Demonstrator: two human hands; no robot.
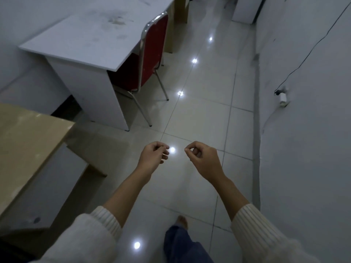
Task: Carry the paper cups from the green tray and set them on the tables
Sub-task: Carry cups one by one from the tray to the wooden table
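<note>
No paper cup and no green tray are in view. My left hand (153,155) and my right hand (202,157) hang side by side over the tiled floor, about a hand's width apart. Both have loosely curled fingers and hold nothing. A white table (79,40) stands ahead on the left, its top stained and bare. A beige table (28,141) juts in at the near left, its visible top also bare.
A red chair (152,54) with a chrome frame is pushed under the white table. A tiled aisle (199,114) runs ahead between the tables and the right wall. A plug and black cable (283,96) sit on that wall. My foot (182,222) is on the floor below.
</note>
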